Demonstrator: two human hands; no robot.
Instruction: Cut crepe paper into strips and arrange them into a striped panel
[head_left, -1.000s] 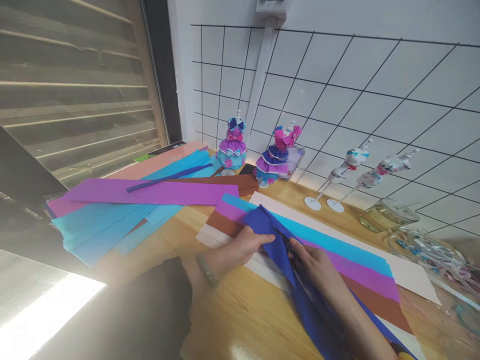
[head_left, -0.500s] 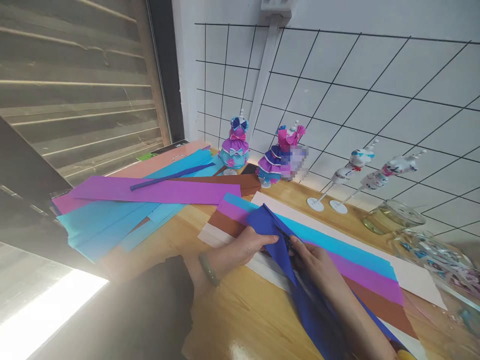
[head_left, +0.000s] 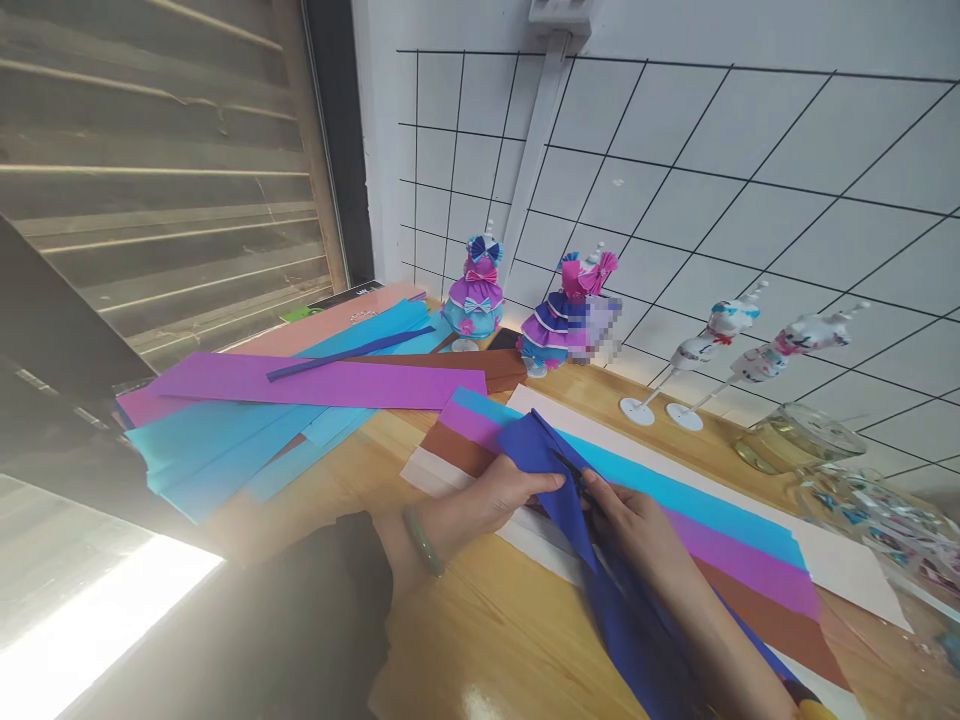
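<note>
My left hand (head_left: pixel 514 490) is closed on the edge of a dark blue crepe paper strip (head_left: pixel 529 440), thumb on top. In my right hand (head_left: pixel 626 515) is a pair of dark scissors (head_left: pixel 574 468), mostly hidden by the fingers. The blades lie along the blue paper, which is split lengthwise behind them and trails toward the lower right. Underneath lie long strips in light blue (head_left: pixel 667 480), purple (head_left: pixel 712 540), brown (head_left: pixel 780 620) and white, side by side on the wooden table (head_left: pixel 480 630).
More coloured paper strips (head_left: pixel 337 385) overlap at the left. Two small dress forms in paper dresses (head_left: pixel 474 295) stand near the wall grid, with two barer forms (head_left: pixel 724 325) to their right. A glass bowl (head_left: pixel 795 440) and a clear tray of small pieces sit at the far right.
The whole view has shifted slightly, so things appear a little farther right. Both hands keep the same hold on the blue paper and scissors, with hardly any visible movement between them.
</note>
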